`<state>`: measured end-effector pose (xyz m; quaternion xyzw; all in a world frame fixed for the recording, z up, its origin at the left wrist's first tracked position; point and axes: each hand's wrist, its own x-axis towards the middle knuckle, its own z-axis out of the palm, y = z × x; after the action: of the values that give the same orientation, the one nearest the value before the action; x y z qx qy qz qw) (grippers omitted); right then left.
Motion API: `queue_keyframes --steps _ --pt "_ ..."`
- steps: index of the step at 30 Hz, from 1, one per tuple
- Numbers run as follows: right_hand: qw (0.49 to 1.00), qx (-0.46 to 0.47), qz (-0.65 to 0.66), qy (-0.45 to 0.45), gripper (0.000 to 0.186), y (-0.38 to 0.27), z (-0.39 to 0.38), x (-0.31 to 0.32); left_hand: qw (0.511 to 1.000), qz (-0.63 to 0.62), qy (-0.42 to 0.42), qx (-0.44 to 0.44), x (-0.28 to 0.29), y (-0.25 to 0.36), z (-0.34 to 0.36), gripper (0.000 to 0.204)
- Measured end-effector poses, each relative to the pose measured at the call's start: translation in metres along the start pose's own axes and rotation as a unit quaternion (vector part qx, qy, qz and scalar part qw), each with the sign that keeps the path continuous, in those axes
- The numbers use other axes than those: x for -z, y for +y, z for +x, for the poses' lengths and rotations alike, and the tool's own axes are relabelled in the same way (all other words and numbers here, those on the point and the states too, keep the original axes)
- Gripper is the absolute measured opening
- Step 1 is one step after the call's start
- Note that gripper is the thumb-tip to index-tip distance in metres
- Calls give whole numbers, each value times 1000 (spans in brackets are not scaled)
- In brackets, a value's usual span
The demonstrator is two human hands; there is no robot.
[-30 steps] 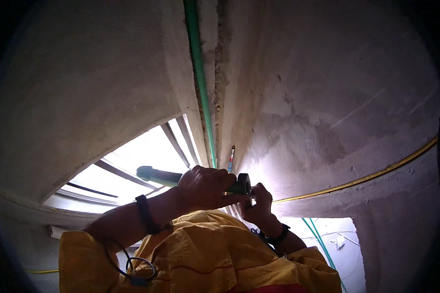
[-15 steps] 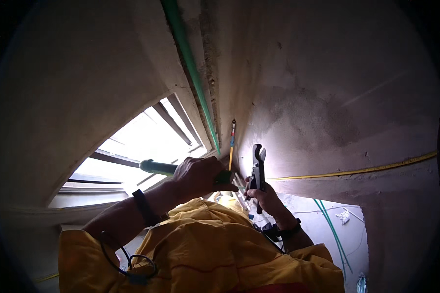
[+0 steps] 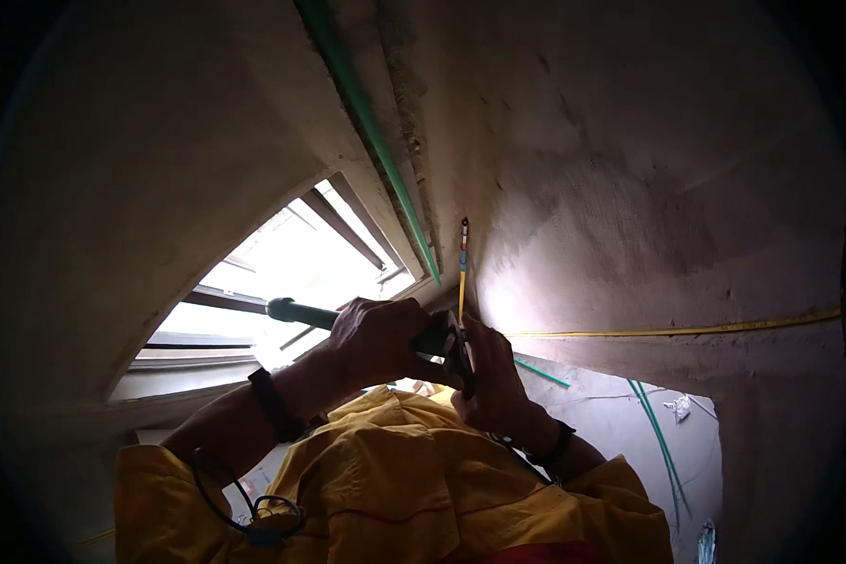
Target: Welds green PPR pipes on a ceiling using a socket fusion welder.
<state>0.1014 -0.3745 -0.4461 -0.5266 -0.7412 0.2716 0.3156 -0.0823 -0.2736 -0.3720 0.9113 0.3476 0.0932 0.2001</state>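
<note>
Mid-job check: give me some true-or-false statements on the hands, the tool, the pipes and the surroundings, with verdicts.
1. The left hand grips a short dark-green plastic pipe. True.
2. The right hand is empty. False: it holds a black-handled cutting tool.
3. A long, straight green pipe runs along the wall above the hands in the picture. True.
4. The bright, barred window is on the picture's right. False: it is on the left.
5. A thin yellow strip runs along the right-hand wall. True.
</note>
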Motion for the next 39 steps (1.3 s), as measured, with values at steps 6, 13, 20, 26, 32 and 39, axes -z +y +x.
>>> queue_keyframes --steps 6,13,20,26,32,39 --pt "995 95 -13 6 89 -9 19 7 996 -7 -62 57 53 32 -4 59" --pt "971 224 -60 64 58 -6 60 40 994 77 -50 -52 78 42 -22 44" --pt "889 408 -144 151 38 -16 121 68 974 141 98 -146 86 36 -32 49" --pt "772 554 -262 170 21 -38 159 107 975 162 89 -124 102 41 -43 28" --pt "702 609 -326 173 17 -87 171 157 985 167 6 -38 108 40 -51 44" --pt "942 21 262 211 50 27 99 69 967 168 -56 -184 90 37 -14 59"
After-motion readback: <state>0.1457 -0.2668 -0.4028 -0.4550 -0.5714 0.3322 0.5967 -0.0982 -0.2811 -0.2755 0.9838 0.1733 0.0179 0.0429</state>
